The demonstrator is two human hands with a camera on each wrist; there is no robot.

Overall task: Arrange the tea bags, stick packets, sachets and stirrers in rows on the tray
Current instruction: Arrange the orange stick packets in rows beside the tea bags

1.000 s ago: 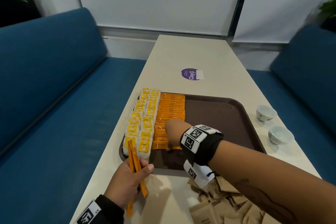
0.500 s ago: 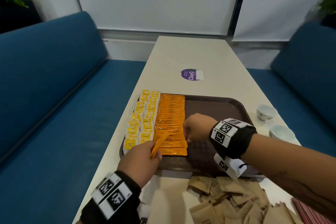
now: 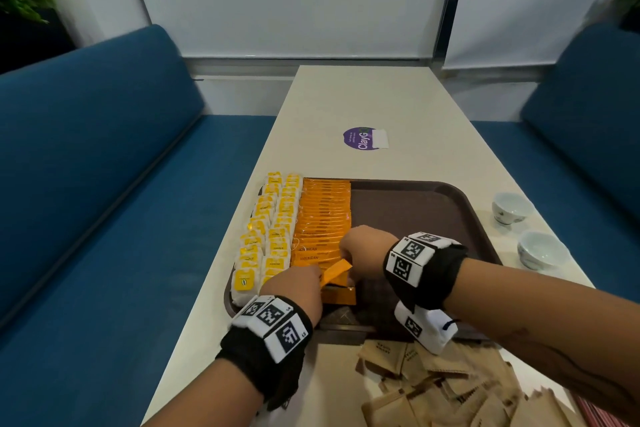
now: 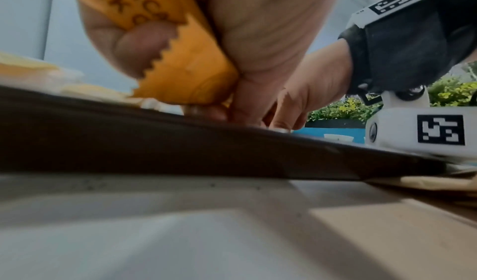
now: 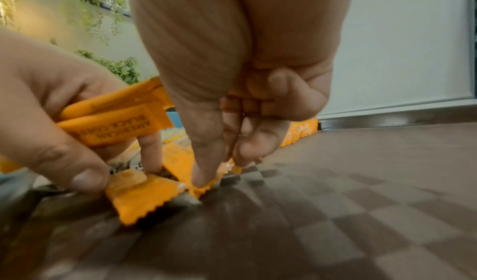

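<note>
A brown tray (image 3: pixel 415 211) holds two rows of yellow-tagged tea bags (image 3: pixel 272 236) at its left and a row of orange stick packets (image 3: pixel 323 218) beside them. My left hand (image 3: pixel 320 276) grips two spare orange stick packets (image 5: pixel 116 121) just above the row's near end. My right hand (image 3: pixel 351 263) is curled, and its thumb (image 5: pixel 204 174) and forefinger pinch the end of the nearest orange packet (image 5: pixel 144 194) lying on the tray. In the left wrist view the held packets (image 4: pixel 175 50) hang over the tray rim (image 4: pixel 206 145).
Brown paper sachets (image 3: pixel 450 385) lie heaped on the table before the tray, with red stirrers (image 3: pixel 602 412) at the bottom right. Two small white cups (image 3: pixel 510 206) stand right of the tray. A purple sticker (image 3: pixel 363 138) lies beyond it. Blue benches flank the table.
My left hand has come up from the table's front edge to the near end of the orange row with its packets. My right hand lifted off the row, then came down on the nearest packet.
</note>
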